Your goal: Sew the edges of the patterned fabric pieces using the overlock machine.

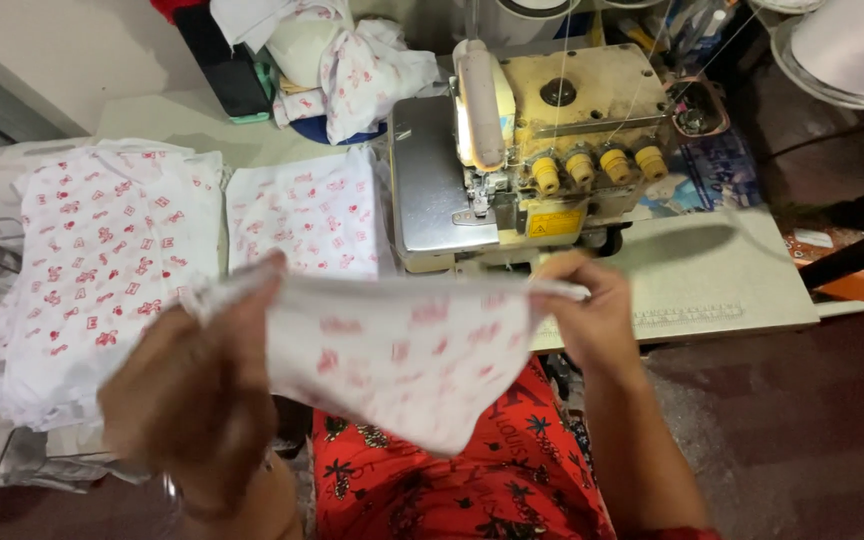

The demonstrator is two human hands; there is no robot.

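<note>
I hold a piece of white fabric with red print (392, 355) stretched between both hands, in front of the sewing machine (527, 150). My left hand (197, 395) grips its left edge, close to the camera and blurred. My right hand (592, 310) pinches its upper right corner, just below the machine's front. The cloth hangs down over my red patterned lap (472, 480).
Two flat stacks of the same printed fabric lie on the table, one at left (102, 270) and one beside the machine (307, 215). More bundled cloth (352, 60) sits at the back. Yellow tension knobs (597, 165) line the machine. A large white thread cone (847, 45) stands top right.
</note>
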